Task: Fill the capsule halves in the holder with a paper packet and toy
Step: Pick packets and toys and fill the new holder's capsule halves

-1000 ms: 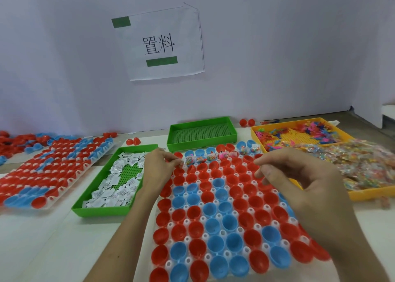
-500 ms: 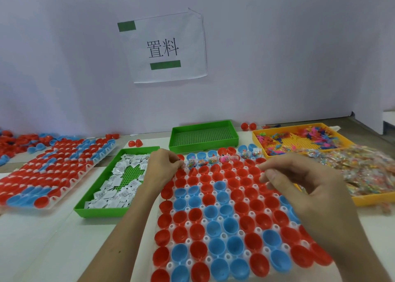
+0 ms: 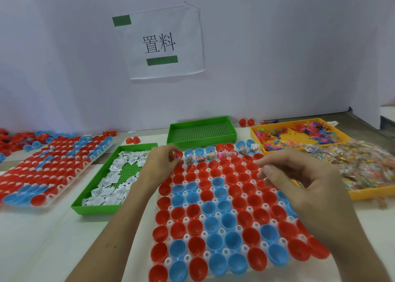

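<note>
**Capsule Filling Station: Hand and Part Positions**

Head view. The holder (image 3: 221,231) is lying on the table (image 3: 42,249) at near centre. It is carrying red and blue capsule halves (image 3: 213,224), all sitting open side up. Wrapped toys (image 3: 210,156) are sitting in several halves along the far rows.

The left hand (image 3: 162,166) is hovering over the far-left corner of the holder. Its fingers are curling inward, and its thumb and forefinger are meeting above a red half. It cannot be told whether anything is being pinched between them.

The right hand (image 3: 299,183) is hovering over the right side of the holder. Its fingers are curling, with the thumb lying beside the forefinger. It cannot be told whether it is gripping anything.

The paper packets (image 3: 111,193) are lying in a green tray (image 3: 94,209) just left of the holder. A second green tray (image 3: 201,119) is standing just beyond the holder's far edge. A yellow tray (image 3: 256,130) at far right is holding loose coloured toys. A heap of bagged toys (image 3: 363,164) is lying to the right, just nearer than that tray.

A second holder (image 3: 53,166) of capsule halves is lying at the far left. A paper sign (image 3: 164,42) is hanging on the wall.
</note>
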{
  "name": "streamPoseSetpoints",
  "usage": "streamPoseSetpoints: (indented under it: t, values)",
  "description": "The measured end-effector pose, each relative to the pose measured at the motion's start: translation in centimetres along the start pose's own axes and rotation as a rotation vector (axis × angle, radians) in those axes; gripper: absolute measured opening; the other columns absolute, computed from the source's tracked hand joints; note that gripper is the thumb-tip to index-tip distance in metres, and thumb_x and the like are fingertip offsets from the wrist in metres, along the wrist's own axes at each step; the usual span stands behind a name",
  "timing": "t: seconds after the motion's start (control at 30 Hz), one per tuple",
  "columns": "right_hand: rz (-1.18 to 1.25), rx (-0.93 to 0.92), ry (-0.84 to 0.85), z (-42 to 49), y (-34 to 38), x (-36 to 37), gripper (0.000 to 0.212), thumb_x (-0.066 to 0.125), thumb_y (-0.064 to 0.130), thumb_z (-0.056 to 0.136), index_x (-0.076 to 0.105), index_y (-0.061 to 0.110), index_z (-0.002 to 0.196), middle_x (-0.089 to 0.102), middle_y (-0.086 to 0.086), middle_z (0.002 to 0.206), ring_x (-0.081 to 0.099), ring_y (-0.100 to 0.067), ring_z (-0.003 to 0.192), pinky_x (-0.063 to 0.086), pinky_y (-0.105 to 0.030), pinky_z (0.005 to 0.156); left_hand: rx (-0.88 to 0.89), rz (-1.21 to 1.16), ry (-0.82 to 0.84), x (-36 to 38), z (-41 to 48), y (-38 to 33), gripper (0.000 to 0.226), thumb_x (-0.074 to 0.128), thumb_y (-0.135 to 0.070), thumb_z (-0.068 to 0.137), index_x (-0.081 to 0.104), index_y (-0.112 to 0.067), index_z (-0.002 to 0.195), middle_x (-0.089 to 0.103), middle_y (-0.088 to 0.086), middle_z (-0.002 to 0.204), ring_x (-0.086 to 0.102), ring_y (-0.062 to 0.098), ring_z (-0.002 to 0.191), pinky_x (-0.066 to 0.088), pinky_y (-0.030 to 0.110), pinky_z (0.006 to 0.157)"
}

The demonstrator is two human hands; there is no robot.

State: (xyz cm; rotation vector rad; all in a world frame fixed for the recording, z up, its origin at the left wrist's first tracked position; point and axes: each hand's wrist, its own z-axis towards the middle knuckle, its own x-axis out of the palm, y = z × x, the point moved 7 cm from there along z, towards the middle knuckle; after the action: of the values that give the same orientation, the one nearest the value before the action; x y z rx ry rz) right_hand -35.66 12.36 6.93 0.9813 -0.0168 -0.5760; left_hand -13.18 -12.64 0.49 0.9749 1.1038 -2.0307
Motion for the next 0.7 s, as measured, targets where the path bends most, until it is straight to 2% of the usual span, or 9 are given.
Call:
streamPoseSetpoints:
  t: [0.17, 0.3, 0.4, 0.5, 0.63, 0.7]
  values:
    - [0.003, -0.003, -0.005, 0.0, 0.0, -0.1, 0.018, 0.064, 0.022, 0.084, 0.072, 0.038, 0.088, 0.073, 0.015, 0.081, 0.071, -0.007, 0.082, 0.055, -0.016, 0.073, 0.02, 0.02, 0.042, -0.1, 0.3, -0.5, 0.007, 0.08, -0.013, 0.082, 0.074, -0.014, 0.086, 0.065, -0.005, 0.072, 0.06, 0.009, 0.069, 0.057, 0.029, 0.072]
    - [0.005, -0.004, -0.008, 0.0, 0.0, -0.2, 0.019, 0.066, 0.018, 0.085, 0.073, 0.035, 0.088, 0.074, 0.013, 0.081, 0.071, -0.008, 0.081, 0.055, -0.016, 0.072, -0.051, 0.001, 0.094, 0.1, 1.3, -0.5, 0.006, 0.084, -0.008, 0.077, 0.079, -0.009, 0.08, 0.069, -0.004, 0.07, 0.06, 0.006, 0.065, 0.051, 0.024, 0.066]
    - [0.028, 0.005, -0.021, 0.0, 0.0, -0.4, 0.016, 0.064, 0.023, 0.083, 0.074, 0.034, 0.088, 0.074, 0.011, 0.082, 0.071, -0.009, 0.081, 0.056, -0.017, 0.072, -0.051, 0.016, 0.124, 0.4, 1.4, -0.7, 0.006, 0.083, -0.008, 0.078, 0.081, -0.008, 0.083, 0.076, 0.004, 0.081, 0.064, 0.01, 0.068, 0.054, 0.026, 0.072]
    - [0.034, 0.017, -0.03, 0.0, -0.2, -0.6, 0.016, 0.065, 0.022, 0.083, 0.074, 0.034, 0.089, 0.074, 0.011, 0.083, 0.071, -0.009, 0.081, 0.056, -0.018, 0.072, -0.045, 0.018, 0.137, 0.4, 1.4, -0.5, 0.008, 0.081, -0.009, 0.08, 0.082, -0.009, 0.088, 0.077, 0.005, 0.084, 0.065, 0.01, 0.07, 0.056, 0.027, 0.076]
    - [0.013, 0.026, -0.032, -0.1, -0.6, -0.9, 0.022, 0.067, 0.013, 0.085, 0.074, 0.033, 0.089, 0.074, 0.012, 0.081, 0.071, -0.008, 0.079, 0.057, -0.021, 0.073, -0.028, 0.032, 0.135, 0.3, 1.3, -0.5, 0.007, 0.079, -0.013, 0.084, 0.082, -0.011, 0.09, 0.076, 0.002, 0.082, 0.058, 0.001, 0.063, 0.045, 0.014, 0.065]
    - [0.013, 0.021, -0.04, -0.1, -0.6, -1.2, 0.017, 0.065, 0.019, 0.084, 0.074, 0.033, 0.089, 0.074, 0.011, 0.081, 0.071, -0.009, 0.08, 0.057, -0.022, 0.074, -0.026, 0.022, 0.125, 0.1, 1.3, -0.4, 0.008, 0.076, -0.016, 0.087, 0.082, -0.012, 0.091, 0.072, -0.001, 0.076, 0.061, 0.007, 0.065, 0.042, 0.013, 0.057]
